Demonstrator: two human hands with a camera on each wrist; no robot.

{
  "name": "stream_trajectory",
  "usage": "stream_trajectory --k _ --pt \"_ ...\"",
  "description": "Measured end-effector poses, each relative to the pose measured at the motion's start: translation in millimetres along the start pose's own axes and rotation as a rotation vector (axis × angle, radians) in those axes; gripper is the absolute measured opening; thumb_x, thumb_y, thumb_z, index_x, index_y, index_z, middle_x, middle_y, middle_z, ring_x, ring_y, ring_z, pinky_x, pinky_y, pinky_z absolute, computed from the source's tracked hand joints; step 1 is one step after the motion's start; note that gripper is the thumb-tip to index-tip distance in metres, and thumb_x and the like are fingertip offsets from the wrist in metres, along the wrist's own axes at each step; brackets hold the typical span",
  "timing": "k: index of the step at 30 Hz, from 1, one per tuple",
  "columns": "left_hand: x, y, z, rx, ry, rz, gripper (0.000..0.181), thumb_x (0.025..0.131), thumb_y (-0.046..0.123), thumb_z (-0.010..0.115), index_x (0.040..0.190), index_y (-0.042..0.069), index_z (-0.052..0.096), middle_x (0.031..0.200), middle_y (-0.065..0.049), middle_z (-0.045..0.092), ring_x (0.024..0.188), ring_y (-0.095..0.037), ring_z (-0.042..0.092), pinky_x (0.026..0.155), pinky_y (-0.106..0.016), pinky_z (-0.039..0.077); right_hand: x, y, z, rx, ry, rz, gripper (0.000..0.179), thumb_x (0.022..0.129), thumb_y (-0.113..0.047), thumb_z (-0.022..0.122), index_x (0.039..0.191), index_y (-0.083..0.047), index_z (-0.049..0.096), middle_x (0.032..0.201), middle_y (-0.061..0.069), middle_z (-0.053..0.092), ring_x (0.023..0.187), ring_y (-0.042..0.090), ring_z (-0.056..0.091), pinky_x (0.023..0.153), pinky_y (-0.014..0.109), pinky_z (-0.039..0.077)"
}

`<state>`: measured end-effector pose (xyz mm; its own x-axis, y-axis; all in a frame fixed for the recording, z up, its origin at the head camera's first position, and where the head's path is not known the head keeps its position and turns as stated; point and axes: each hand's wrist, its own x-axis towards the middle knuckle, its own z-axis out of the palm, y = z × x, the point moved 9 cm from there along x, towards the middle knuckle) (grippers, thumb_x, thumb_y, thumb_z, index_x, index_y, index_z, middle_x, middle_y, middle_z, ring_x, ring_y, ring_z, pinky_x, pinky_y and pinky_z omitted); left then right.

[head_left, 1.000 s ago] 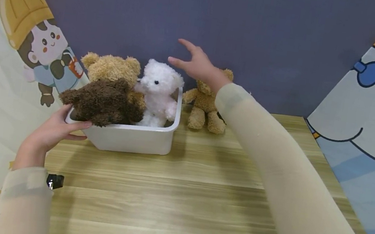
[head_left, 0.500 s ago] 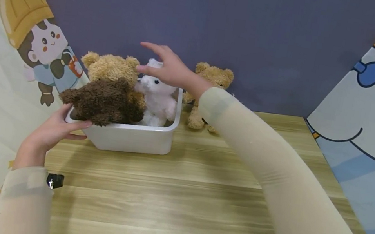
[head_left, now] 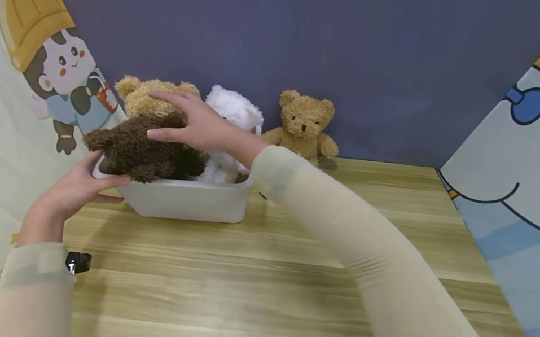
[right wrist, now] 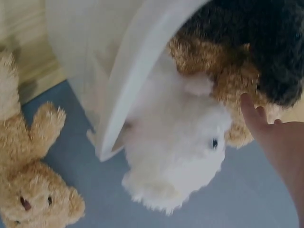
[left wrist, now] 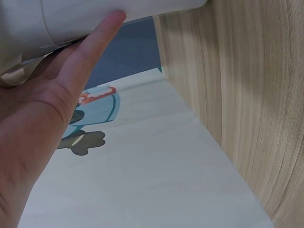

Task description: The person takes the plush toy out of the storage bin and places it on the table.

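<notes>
A white plastic bin [head_left: 188,203] stands against the back wall. My left hand [head_left: 70,188] holds its left corner, thumb along the outside near the rim; the left wrist view shows the bin [left wrist: 142,6] just above the hand [left wrist: 57,99]. Piled inside are a dark brown plush toy [head_left: 124,143], lying face hidden on top at the front, a tan teddy bear [head_left: 138,100] behind it, and a white plush toy [head_left: 232,108] upright at the right. Above the brown plush, my right hand [head_left: 199,125] reaches with fingers extended, gripping nothing; whether it touches the fur I cannot tell.
Right of the bin, another tan teddy bear [head_left: 304,122] sits against the dark blue-grey wall [head_left: 367,50]. Printed cartoon panels flank the wooden tabletop [head_left: 243,296] on both sides. A small black object [head_left: 78,262] shows beside the left sleeve.
My right hand has moved left and down, from above the white plush to over the brown plush. The left hand stays on the bin's corner. The outside bear's face is now uncovered.
</notes>
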<state>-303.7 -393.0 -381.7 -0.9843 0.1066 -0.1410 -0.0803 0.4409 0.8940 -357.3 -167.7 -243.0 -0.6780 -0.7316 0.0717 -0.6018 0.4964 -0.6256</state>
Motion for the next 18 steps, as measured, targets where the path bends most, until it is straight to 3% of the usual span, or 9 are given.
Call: stream_trajectory --k 8,13,18 --pt "0.6 3.4 1.9 0.015 -0.006 0.021 0.098 0.106 0.03 0.068 0.173 0.016 -0.003 0.168 -0.027 0.024 0.105 0.011 0.062 0.089 -0.044 0.071 3.2 -1.4 26.9 -0.014 -0.06 0.037 0.086 0.097 -0.064 0.068 0.168 -0.049 0.021 0.179 -0.01 0.01 0.166 0.013 0.015 0.136 0.045 0.032" --pt "-0.8 5.1 0.8 0.018 -0.005 0.042 0.096 0.106 0.028 0.068 0.173 0.02 -0.001 0.168 -0.029 0.023 0.106 0.011 0.062 0.087 -0.043 0.071 6.9 -3.3 40.8 -0.012 -0.069 0.044 0.086 0.096 -0.063 0.07 0.167 -0.049 0.023 0.178 -0.01 0.013 0.163 0.013 0.022 0.133 0.043 0.037" --pt "-2.3 4.8 0.5 0.026 -0.008 0.058 0.092 0.107 0.024 0.067 0.173 0.015 0.003 0.167 -0.032 0.024 0.106 0.012 0.062 0.087 -0.043 0.071 8.7 -2.6 57.5 0.008 -0.074 0.055 0.093 0.092 -0.06 0.076 0.167 -0.05 0.022 0.178 -0.009 0.014 0.161 0.015 0.03 0.129 0.042 0.042"
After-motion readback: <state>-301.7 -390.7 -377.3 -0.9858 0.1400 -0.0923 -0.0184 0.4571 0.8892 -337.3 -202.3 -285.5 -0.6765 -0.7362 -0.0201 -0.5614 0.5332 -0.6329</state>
